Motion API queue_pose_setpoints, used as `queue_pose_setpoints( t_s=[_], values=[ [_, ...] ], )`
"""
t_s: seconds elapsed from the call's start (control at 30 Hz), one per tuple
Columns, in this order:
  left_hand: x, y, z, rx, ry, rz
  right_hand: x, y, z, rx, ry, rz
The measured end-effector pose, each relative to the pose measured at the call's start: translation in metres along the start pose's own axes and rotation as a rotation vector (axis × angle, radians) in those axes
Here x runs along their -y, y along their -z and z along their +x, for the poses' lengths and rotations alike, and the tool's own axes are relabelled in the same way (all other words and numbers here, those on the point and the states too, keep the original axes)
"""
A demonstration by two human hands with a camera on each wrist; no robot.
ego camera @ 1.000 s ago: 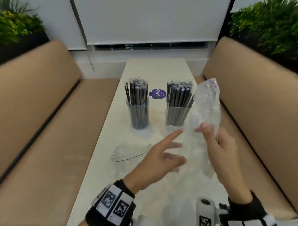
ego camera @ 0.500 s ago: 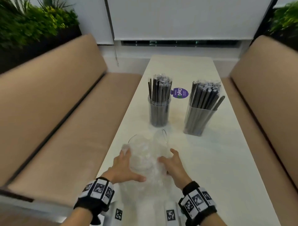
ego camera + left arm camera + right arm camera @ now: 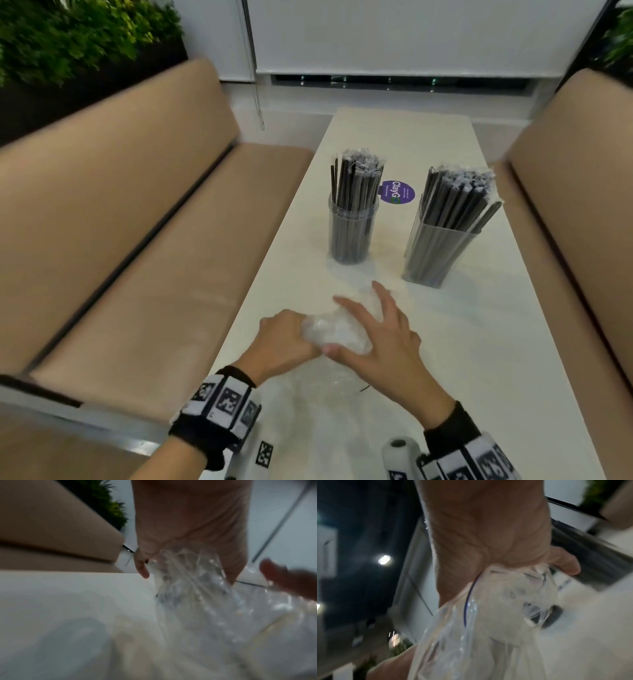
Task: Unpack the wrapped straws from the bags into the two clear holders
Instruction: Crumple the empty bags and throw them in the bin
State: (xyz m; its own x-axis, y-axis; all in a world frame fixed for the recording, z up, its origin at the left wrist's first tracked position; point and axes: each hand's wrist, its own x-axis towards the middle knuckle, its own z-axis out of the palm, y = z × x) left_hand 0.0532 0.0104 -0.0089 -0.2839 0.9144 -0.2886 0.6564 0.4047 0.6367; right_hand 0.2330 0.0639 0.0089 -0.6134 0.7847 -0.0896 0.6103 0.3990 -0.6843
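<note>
Left hand (image 3: 286, 337): curled around the left side of the crumpled clear bag (image 3: 337, 330), near edge of the white table (image 3: 479, 342); fingers hidden under the plastic, only the back of the hand visible from the head view.
Right hand (image 3: 383, 346): spread over the right side of the same bag, fingers mostly straight and pressing on it, thumb against the near side; no closed grip visible.
Clear bag: bunched between both hands, resting on the table; edges hard to follow against the white top; contents not possible to make out.
Round holder (image 3: 352, 233): far left on the table, full of upright dark wrapped straws (image 3: 356, 181).
Square holder (image 3: 435, 253): far right, well apart from the hands, also full, straws leaning right.
Purple label (image 3: 397, 192): lying flat between the two holders, partly covered by the round one.
Wrist views: blurred; only palm and wrinkled plastic clear.
Benches (image 3: 137, 240): tan, on both sides, right one cut off.
</note>
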Motion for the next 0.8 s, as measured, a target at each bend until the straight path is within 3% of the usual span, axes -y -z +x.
queue_pose_setpoints(
  t_s=[0.13,0.23,0.27,0.3,0.37,0.4,0.43,0.5,0.57,0.67,0.8],
  values=[
    [-0.029,0.021,-0.016,0.059,-0.084,-0.782,0.014,0.006,-0.003,0.162,0.048,0.677],
    [-0.048,0.022,-0.027,0.114,-0.048,-1.271,0.027,0.001,0.003,0.315,0.028,1.238],
    [-0.053,0.018,-0.027,0.071,-0.04,-1.275,0.031,-0.002,0.005,0.339,0.022,1.361],
    [-0.053,0.014,-0.024,0.003,-0.06,-1.063,0.036,-0.003,0.005,0.326,0.054,1.426],
    [-0.046,0.014,-0.015,-0.154,-0.11,-0.378,0.045,-0.002,0.006,0.231,0.118,1.39],
    [-0.045,0.019,-0.014,-0.174,-0.097,-0.148,0.049,-0.001,0.007,0.188,0.127,1.349],
    [-0.037,0.024,-0.013,-0.122,-0.132,-0.072,0.051,-0.003,0.008,0.152,0.106,1.313],
    [-0.009,0.039,-0.016,0.052,-0.203,-0.201,0.052,-0.012,0.012,0.069,0.046,1.199],
    [0.027,0.054,-0.025,0.096,-0.185,-0.424,0.062,-0.025,0.021,-0.012,0.039,0.978],
    [0.09,0.076,-0.038,-0.061,-0.1,-0.579,0.093,-0.048,0.04,-0.052,0.076,0.739],
    [0.206,0.099,-0.059,-0.16,0.244,-0.572,0.144,-0.096,0.084,-0.025,0.06,0.77]
  ],
)
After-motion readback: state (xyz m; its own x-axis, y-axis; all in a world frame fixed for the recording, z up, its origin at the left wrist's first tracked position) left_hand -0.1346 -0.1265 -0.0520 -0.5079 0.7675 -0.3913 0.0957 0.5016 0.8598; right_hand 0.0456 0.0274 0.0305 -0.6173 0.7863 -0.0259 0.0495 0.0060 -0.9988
